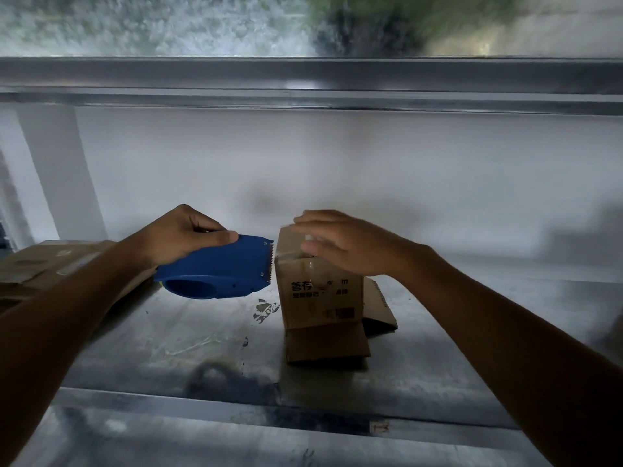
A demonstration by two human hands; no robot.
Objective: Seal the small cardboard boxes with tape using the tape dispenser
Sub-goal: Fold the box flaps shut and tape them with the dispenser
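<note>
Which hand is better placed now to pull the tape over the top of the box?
The left hand: it grips the blue tape dispenser, whose toothed edge points at the cardboard box. The right hand lies flat on the box top, probably steadying it.

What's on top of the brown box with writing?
The right hand lies flat over the top of the box, fingers straight. A bit of shiny clear tape peeks out beside it. The hand covers the rest of the top.

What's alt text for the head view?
Left grip holds a blue dispenser, its teeth beside a standing box; right grip lies flat on the box top. More cardboard lies at left on the metal table.
</note>
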